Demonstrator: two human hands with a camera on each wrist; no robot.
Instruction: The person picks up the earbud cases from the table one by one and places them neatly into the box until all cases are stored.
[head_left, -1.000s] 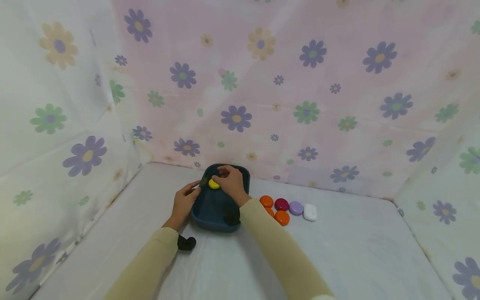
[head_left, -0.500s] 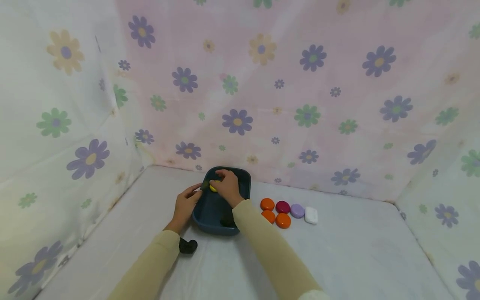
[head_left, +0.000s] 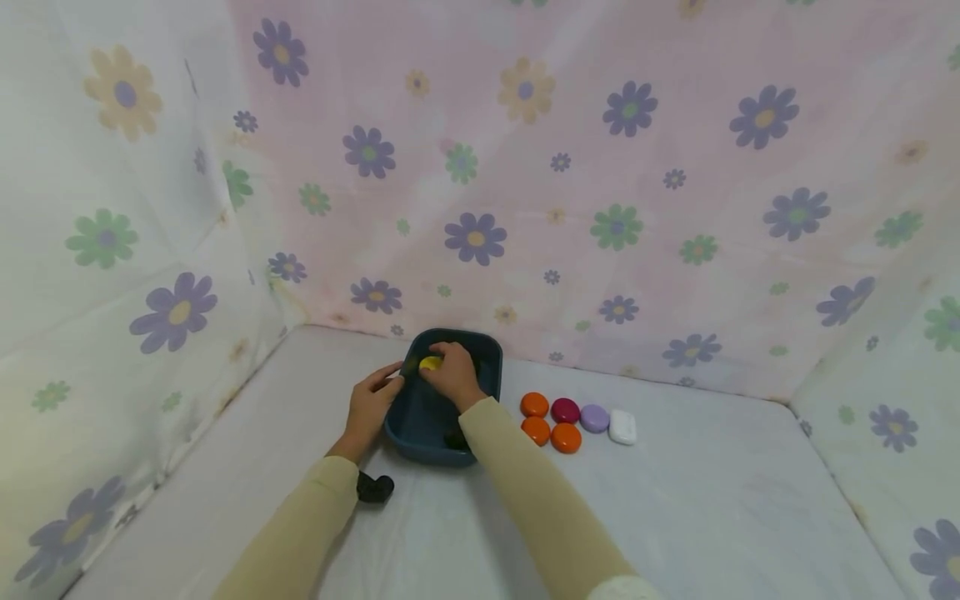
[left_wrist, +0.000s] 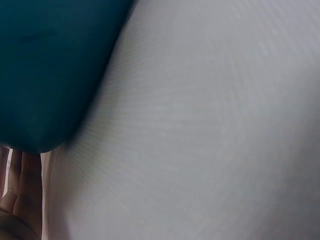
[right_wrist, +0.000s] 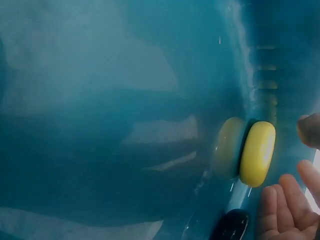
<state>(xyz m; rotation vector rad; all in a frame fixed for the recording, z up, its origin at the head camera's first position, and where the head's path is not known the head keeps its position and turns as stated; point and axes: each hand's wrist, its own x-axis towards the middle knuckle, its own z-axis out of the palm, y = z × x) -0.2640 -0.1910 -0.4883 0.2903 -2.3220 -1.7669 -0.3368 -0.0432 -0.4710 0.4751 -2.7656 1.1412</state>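
Observation:
A dark blue-green tray (head_left: 427,417) with a raised rim stands on the white-covered table. Inside it, near the far left wall, rests a glossy yellow rounded piece (right_wrist: 258,154). My right hand (head_left: 454,377) reaches into the tray, covering part of that piece in the head view. In the right wrist view its fingers (right_wrist: 286,210) and thumb are spread beside the yellow piece, with a gap showing. My left hand (head_left: 370,407) touches the tray's left side, fingertips at the rim; straight fingers show below the tray's corner in the left wrist view.
Right of the tray lie several orange discs (head_left: 566,437), a dark red disc (head_left: 565,410), a lilac disc (head_left: 595,418) and a white rounded rectangle (head_left: 622,427). A dark rounded thing (right_wrist: 232,225) shows near the yellow piece. Flowered cloth walls (head_left: 525,208) enclose the table.
My right hand shifts slightly within the tray, and more of the yellow piece shows than half a second ago. My left hand stays at the rim. The head view tilts slightly.

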